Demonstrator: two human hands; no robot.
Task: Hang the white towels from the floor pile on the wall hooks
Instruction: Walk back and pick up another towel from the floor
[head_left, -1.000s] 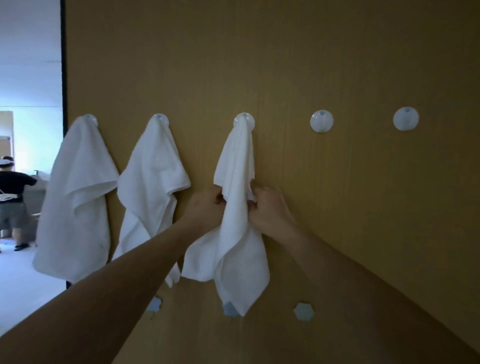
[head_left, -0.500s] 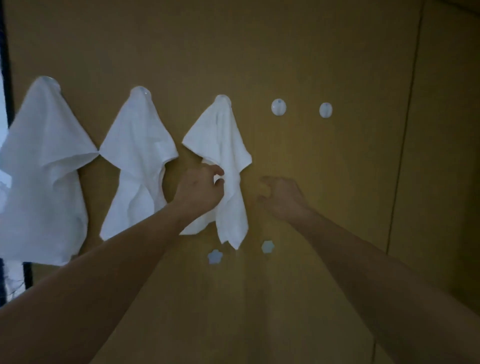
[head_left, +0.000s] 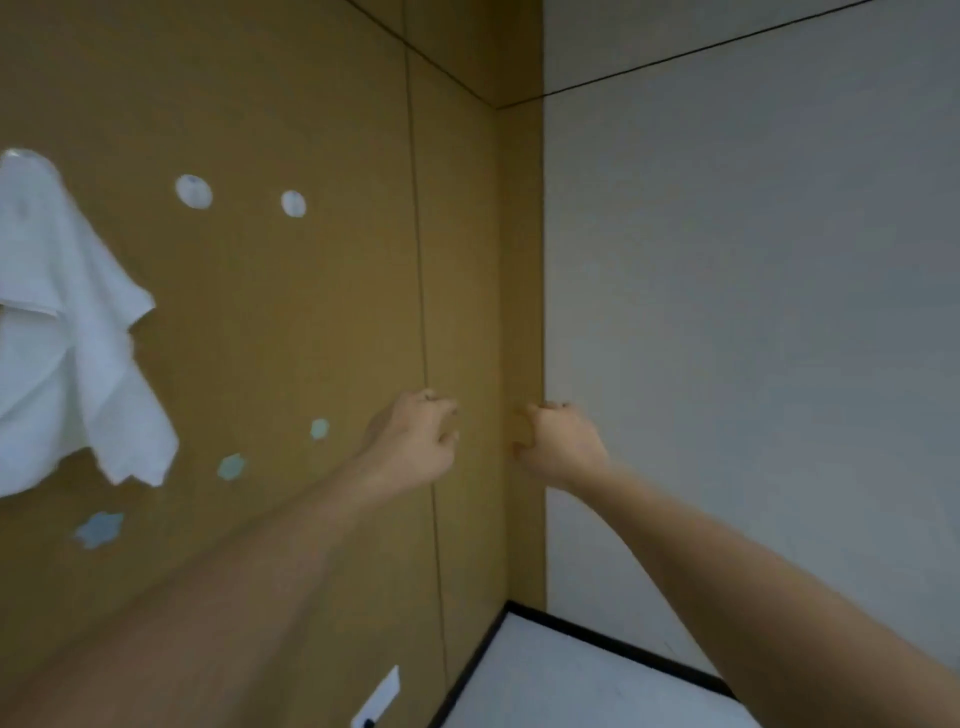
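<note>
A white towel (head_left: 67, 332) hangs from a wall hook (head_left: 23, 154) at the far left of the view, on the tan wooden wall. To its right two round white hooks, one (head_left: 194, 191) and another (head_left: 293, 203), are bare. My left hand (head_left: 410, 441) and my right hand (head_left: 558, 441) are stretched out in front of me near the wall corner, well right of the towel. Both have loosely curled fingers and hold nothing. The floor pile is out of view.
Small pale blue stickers (head_left: 230, 466) dot the wall below the hooks. A grey-white wall (head_left: 753, 312) meets the wooden one at the corner. Light floor with a black skirting edge (head_left: 571, 675) shows at the bottom right. A white wall socket (head_left: 378, 699) sits low on the wood.
Both hands have let go of the third towel and moved right, away from it. My view has swung right toward the corner; only one hung towel remains in sight.
</note>
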